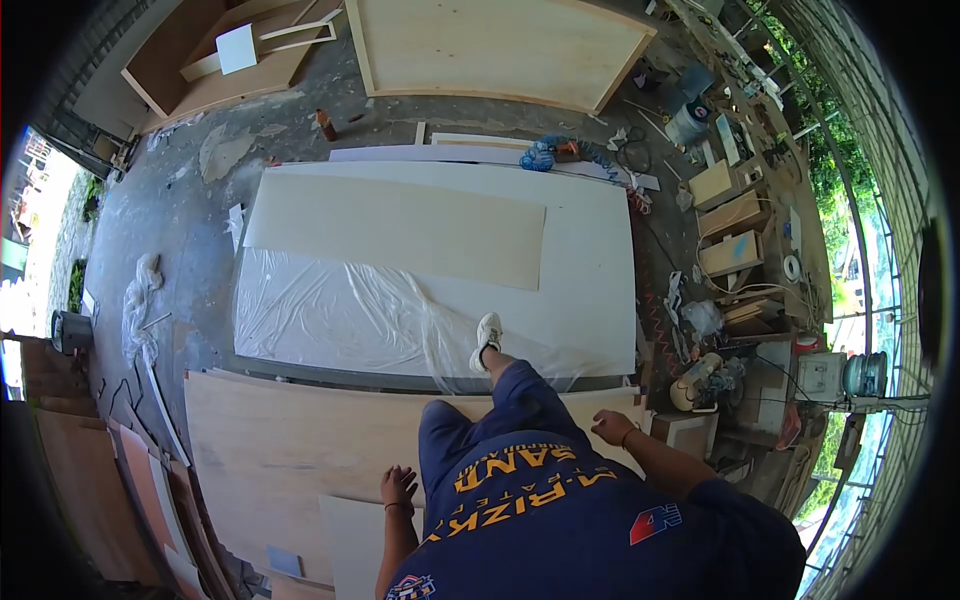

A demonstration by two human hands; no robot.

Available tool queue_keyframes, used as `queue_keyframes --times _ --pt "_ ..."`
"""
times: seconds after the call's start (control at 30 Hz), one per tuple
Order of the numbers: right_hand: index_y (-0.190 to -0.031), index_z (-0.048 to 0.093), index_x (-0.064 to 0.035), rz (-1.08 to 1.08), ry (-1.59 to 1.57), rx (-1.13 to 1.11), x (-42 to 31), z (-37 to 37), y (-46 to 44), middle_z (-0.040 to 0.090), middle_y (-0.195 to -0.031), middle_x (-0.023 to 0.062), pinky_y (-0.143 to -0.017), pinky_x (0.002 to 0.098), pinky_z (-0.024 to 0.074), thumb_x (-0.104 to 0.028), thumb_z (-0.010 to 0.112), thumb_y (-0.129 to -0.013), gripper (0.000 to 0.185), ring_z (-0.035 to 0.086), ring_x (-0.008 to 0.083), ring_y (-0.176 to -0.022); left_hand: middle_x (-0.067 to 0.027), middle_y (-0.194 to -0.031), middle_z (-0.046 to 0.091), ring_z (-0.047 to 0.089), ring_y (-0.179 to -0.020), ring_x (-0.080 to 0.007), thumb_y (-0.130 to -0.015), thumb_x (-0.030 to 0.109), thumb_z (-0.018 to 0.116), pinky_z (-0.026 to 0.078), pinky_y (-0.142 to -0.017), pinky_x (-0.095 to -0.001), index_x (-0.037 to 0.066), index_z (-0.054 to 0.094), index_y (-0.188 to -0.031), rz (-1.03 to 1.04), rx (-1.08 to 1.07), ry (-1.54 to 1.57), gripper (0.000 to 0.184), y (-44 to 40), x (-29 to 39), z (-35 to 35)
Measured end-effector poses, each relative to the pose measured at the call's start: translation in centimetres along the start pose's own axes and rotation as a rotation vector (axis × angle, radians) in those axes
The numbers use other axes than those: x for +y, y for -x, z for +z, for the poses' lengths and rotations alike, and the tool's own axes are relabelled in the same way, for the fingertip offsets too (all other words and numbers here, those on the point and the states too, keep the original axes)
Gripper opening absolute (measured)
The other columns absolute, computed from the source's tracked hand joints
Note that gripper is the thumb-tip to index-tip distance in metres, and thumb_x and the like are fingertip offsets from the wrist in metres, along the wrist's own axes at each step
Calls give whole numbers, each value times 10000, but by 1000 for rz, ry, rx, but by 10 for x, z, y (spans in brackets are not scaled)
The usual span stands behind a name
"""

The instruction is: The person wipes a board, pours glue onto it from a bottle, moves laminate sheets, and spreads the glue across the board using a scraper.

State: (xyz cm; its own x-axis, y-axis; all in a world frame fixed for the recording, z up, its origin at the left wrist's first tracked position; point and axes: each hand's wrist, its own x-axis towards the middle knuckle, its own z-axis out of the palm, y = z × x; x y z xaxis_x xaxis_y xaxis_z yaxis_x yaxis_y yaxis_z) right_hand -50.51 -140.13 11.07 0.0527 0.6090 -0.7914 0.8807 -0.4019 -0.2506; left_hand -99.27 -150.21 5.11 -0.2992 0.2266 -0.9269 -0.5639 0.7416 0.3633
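Note:
My left hand (398,485) hangs beside my left leg, fingers loosely apart and holding nothing, above a large plywood sheet (300,425). On the other side, my right hand (612,428) is held out past my thigh with its fingers curled in; no object shows in it. One shoe (487,335) of mine rests on a big white board (590,270) on the floor. Thin clear plastic film (330,310) lies wrinkled over the board's near left part. A long cream-coloured panel (400,225) lies across its far left part, partly over the film.
Beyond the board stand a wood-framed panel (490,50) and an open wooden box (160,80). A brown bottle (326,125) is on the floor. A blue coiled hose (540,154) lies at the board's far edge. Wood pieces (733,215) and a compressor (697,383) line the right side.

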Motion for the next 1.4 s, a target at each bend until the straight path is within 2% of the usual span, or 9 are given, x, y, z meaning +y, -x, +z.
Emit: queue_keyframes --times 0.2,0.3,0.4,0.53,0.73,1.03,1.1,1.2,1.4 --pt "-875 676 -101 -44 297 -6 170 27 -46 658 -902 94 -794 357 498 -240 564 -769 207 624 251 -906 -92 -984 618 605 -861 -228 -898 275 500 466 -707 -405 74 480 -1183 -39 16 -127 349 -108 9 63" --pt "-888 668 -72 132 105 -23 207 19 -109 658 -840 99 -753 346 505 -214 569 -765 213 632 240 -835 -100 -997 614 589 -844 -241 -871 243 532 465 -699 -419 7 498 -1151 -80 -76 -579 368 -293 -71 60" --pt "-901 661 -42 201 -163 123 200 14 -238 657 -778 104 -712 335 512 -188 574 -762 220 641 230 -765 -98 -1011 614 590 -862 -239 -872 253 516 455 -697 -416 13 498 -1154 -179 -51 -574 370 -310 -23 162" --pt "-918 652 -2 48 -547 385 128 -47 -397 656 -695 111 -657 321 521 -154 581 -757 232 653 216 -670 -95 -1028 613 591 -885 -237 -875 266 494 440 -695 -413 21 498 -1158 -41 -121 -421 375 -282 130 347" --pt "-980 588 39 -446 -820 636 -76 -306 -512 638 -736 85 -594 252 505 -65 540 -825 193 634 141 -675 -77 -917 643 618 -811 -179 -879 299 531 450 -654 -323 48 544 -1096 557 -209 -455 332 -261 356 554" --pt "-926 622 16 -542 -732 981 -157 -583 -673 631 -712 67 -517 234 453 -85 593 -834 139 558 107 -575 -88 -805 663 644 -675 -165 -852 260 569 472 -528 -297 22 611 -998 395 -301 -434 283 -380 528 834" --pt "-889 622 4 -203 -930 791 -166 -621 -721 624 -682 62 -470 225 421 -134 575 -848 151 524 92 -518 -72 -847 662 647 -734 -166 -865 295 556 488 -601 -302 52 593 -1025 393 -351 -475 293 -384 578 890" --pt "-827 629 -10 -130 -927 733 -234 -675 -760 610 -633 60 -436 228 394 -166 569 -849 169 499 83 -472 -57 -805 651 639 -709 -150 -883 311 534 487 -589 -285 44 604 -968 549 -431 -501 289 -362 668 954" --pt "-837 620 12 -494 -599 798 -358 -775 -839 607 -648 62 -539 254 445 -116 589 -837 132 576 116 -579 -67 -830 638 626 -718 -139 -898 296 552 479 -605 -240 5 581 -1038 632 -398 -259 324 -319 808 1023"
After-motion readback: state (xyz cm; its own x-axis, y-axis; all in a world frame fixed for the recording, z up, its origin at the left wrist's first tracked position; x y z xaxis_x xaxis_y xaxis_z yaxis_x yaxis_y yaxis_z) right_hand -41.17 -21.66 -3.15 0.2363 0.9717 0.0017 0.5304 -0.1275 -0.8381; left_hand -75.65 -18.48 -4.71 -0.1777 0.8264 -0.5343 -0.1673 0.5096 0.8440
